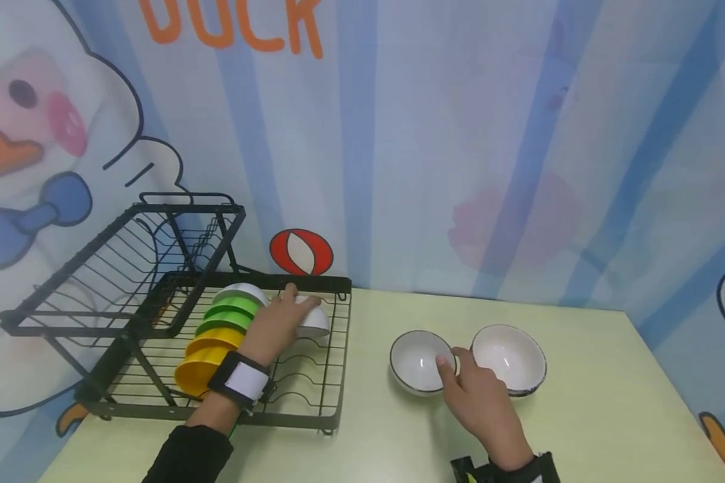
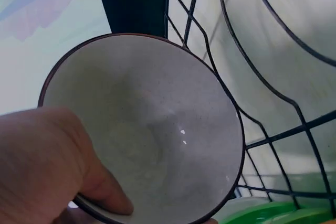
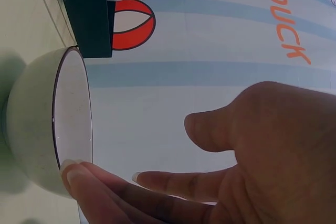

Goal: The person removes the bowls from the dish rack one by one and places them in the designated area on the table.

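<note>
My left hand (image 1: pixel 278 325) pinches a white dark-rimmed bowl (image 1: pixel 314 320), thumb inside its wall; my right hand (image 1: pixel 480 396) is loosely spread, fingertips at the rim of a white rice bowl (image 1: pixel 419 362), thumb well apart from the fingers. My left arm reaches forward over the black wire dish rack (image 1: pixel 290 420), my right over the pale table (image 1: pixel 399 443). The pinched bowl sits tilted within the rack, under my left hand and against its wires. Beside it leans a row of yellow bowls (image 1: pixel 196 372) and green bowls (image 1: pixel 229 315). On the table, the rice bowl stands upright just left of my right fingers, a second white bowl (image 1: pixel 510 359) just beyond them.
</note>
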The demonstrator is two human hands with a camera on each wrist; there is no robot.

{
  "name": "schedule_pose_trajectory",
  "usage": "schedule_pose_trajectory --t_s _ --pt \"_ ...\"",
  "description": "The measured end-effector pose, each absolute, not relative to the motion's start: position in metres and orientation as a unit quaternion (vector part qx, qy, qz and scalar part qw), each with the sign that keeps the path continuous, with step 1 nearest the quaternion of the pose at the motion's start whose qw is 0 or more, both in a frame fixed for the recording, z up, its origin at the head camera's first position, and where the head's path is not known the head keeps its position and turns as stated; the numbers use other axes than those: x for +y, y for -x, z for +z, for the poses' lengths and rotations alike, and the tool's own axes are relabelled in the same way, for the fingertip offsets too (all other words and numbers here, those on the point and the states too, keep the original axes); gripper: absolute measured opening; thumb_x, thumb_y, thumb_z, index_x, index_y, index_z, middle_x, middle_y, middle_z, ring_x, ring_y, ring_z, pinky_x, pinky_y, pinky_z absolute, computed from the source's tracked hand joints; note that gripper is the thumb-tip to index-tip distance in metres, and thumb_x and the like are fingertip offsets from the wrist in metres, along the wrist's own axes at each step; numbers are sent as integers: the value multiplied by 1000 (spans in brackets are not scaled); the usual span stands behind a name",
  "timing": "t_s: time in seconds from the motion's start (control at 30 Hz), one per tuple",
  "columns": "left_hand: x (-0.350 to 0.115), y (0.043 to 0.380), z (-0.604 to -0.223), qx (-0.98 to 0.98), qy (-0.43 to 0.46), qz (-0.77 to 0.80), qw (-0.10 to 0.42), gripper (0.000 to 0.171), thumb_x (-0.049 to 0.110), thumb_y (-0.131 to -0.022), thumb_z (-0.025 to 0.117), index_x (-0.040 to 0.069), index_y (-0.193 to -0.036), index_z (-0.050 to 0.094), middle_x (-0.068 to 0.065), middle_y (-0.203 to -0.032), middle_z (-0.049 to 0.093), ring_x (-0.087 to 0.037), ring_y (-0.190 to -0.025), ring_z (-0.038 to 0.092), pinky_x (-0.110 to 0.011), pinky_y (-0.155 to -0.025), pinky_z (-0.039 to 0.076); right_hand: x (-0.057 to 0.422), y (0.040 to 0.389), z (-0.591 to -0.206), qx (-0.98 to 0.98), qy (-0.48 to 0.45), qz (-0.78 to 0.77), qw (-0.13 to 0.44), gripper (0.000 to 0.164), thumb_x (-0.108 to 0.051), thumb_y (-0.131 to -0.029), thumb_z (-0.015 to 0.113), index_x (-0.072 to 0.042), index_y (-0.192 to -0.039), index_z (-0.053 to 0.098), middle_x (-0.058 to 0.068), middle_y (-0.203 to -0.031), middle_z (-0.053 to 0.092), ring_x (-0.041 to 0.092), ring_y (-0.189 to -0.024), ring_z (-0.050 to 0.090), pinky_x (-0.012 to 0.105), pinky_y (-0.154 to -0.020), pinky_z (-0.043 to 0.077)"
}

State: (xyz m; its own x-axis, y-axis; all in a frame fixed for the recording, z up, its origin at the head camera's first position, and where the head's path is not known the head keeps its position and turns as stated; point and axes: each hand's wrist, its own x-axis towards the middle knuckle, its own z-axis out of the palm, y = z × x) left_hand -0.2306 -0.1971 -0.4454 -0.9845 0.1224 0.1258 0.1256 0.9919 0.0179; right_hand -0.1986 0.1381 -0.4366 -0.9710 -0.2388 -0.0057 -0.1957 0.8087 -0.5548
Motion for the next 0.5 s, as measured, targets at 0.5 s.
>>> schedule_pose_trajectory --t_s 0.5 --pt "-181 214 -427 -991 63 11 121 69 -7 -81 73 21 -140 52 -26 -122 53 -35 -89 63 -40 -59 60 134 200 -435 954 116 -269 57 56 -38 -104 45 6 -139 49 9 -82 72 30 -78 70 58 -75 50"
